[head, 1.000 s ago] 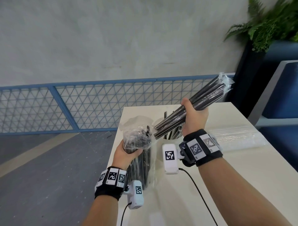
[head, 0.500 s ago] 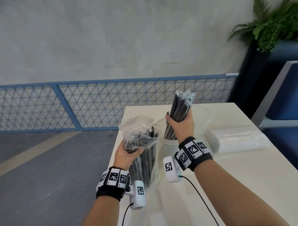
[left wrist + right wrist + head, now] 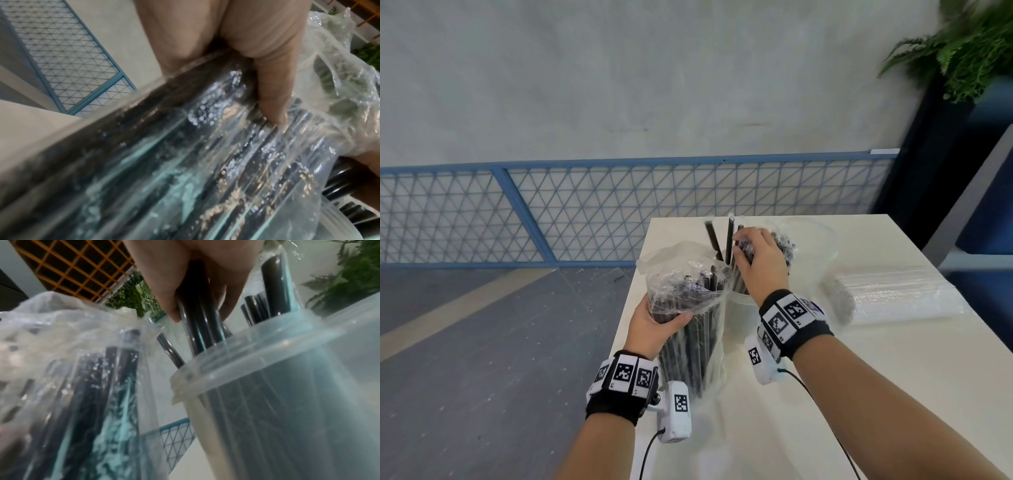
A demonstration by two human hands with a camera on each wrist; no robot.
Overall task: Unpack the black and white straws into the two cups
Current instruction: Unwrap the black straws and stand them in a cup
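Note:
My left hand [image 3: 657, 323] grips a clear plastic bag of black straws [image 3: 688, 329] upright on the white table [image 3: 893, 370]; in the left wrist view my fingers [image 3: 269, 97] curl round the bag [image 3: 185, 162]. My right hand [image 3: 758, 260] holds a bundle of wrapped black straws [image 3: 199, 318] from above, their lower ends inside a clear plastic cup [image 3: 739, 308]. That cup [image 3: 287, 386] also holds other black straws [image 3: 728, 240] leaning out. A second clear cup [image 3: 815, 246] stands just behind and to the right. A pack of white straws [image 3: 893, 298] lies flat on the table at right.
The table's left edge [image 3: 635, 308] drops to a grey floor. A blue mesh fence [image 3: 585, 212] runs behind the table. A potted fern [image 3: 969, 44] and a blue chair [image 3: 983, 205] stand at the right.
My right hand swung the bundle of black straws from a slant above the table to upright and lowered it into the near cup. My left hand kept holding the bag.

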